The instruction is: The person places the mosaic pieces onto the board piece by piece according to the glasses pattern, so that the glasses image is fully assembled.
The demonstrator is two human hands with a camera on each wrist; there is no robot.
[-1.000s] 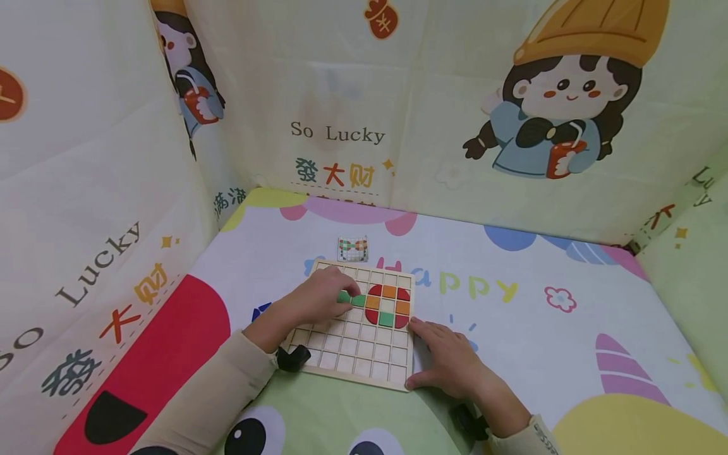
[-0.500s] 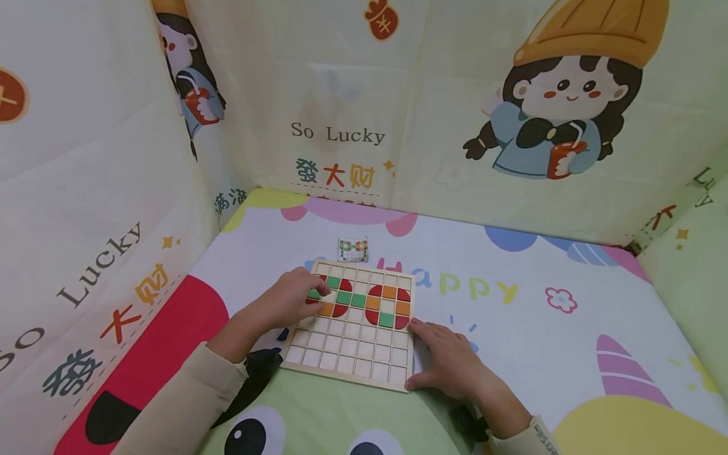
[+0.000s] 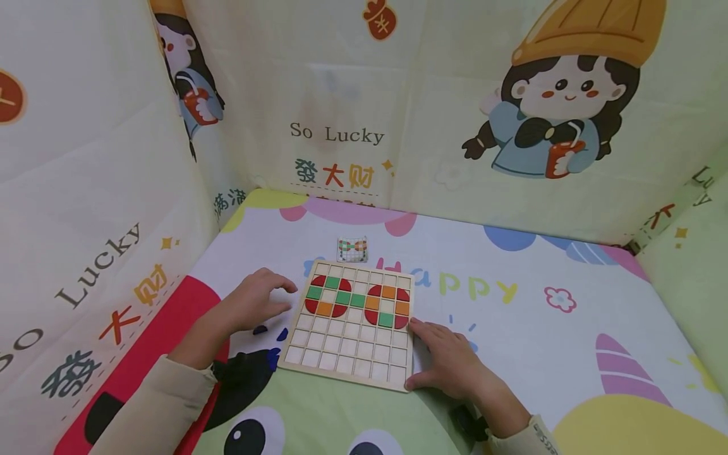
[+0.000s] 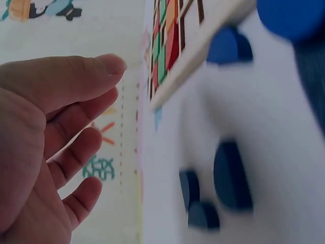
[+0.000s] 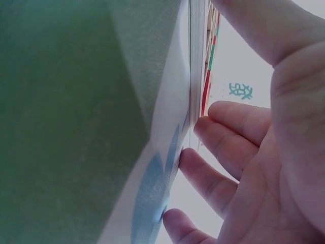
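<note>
A square wooden grid board [image 3: 347, 346] lies on the table. Red curved pieces [image 3: 319, 281] with green and orange squares [image 3: 389, 292] form two rounded shapes in its upper rows, joined by a green square [image 3: 357, 301]. My left hand [image 3: 253, 302] is off the board's left edge, thumb and forefinger apart, holding nothing. Under and beside it lie several dark blue pieces [image 4: 232, 175], some right by the board's lower left side [image 3: 273, 359]. My right hand [image 3: 449, 355] rests against the board's right edge, thumb at the near corner, fingertips [image 5: 203, 124] touching the side.
A small pattern card [image 3: 352, 249] lies just behind the board, printed with a similar coloured grid. The table wears a printed cloth [image 3: 500, 341]. Fabric walls with cartoon prints [image 3: 560, 114] rise at the back and on both sides.
My left hand has moved leftward from over the board to beside it, uncovering the left rounded shape and several blue pieces. The right hand has stayed at the right edge.
</note>
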